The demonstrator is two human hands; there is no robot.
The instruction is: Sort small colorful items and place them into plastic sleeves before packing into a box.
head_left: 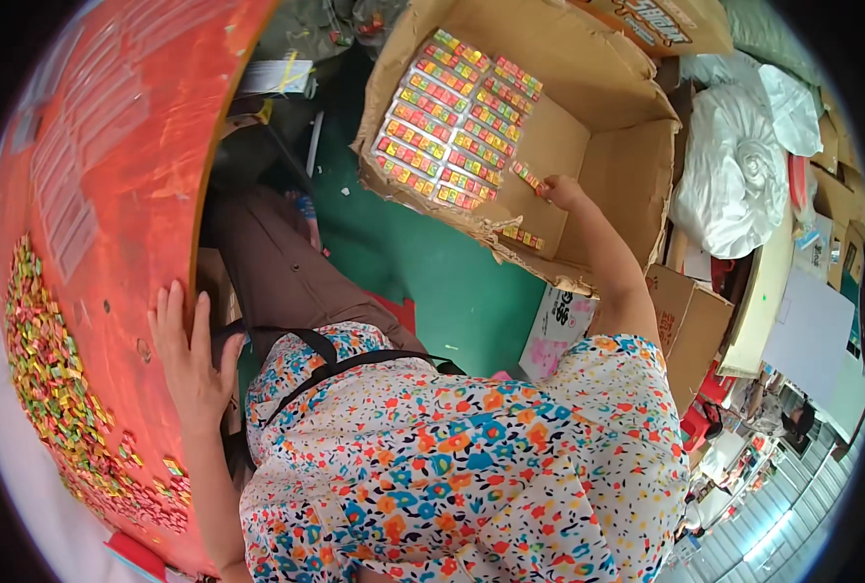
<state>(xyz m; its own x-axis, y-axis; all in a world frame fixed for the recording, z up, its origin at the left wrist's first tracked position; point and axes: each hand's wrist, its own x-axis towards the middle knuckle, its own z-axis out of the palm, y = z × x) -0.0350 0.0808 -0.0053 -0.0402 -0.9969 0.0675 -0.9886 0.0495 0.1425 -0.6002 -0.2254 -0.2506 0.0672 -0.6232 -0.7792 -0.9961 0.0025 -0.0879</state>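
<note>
My right hand [561,191] reaches into an open cardboard box [627,131] and pinches the end of a strip of small wrapped candies [527,177] in red, yellow and green. Left of that strip, similar candy packs [447,121] lie in two neat columns on the box's bottom. A separate candy pack [522,237] rests by the near wall, below my hand. My left hand [194,350] lies with fingers spread on the edge of the red table [151,262], holding nothing.
Loose wrapped candies [53,379] are heaped along the table's far left side, with clear plastic trays [97,126] farther up. A tied white bag [729,170] and a smaller carton [690,325] stand right of the box. Green floor [394,233] shows between table and box.
</note>
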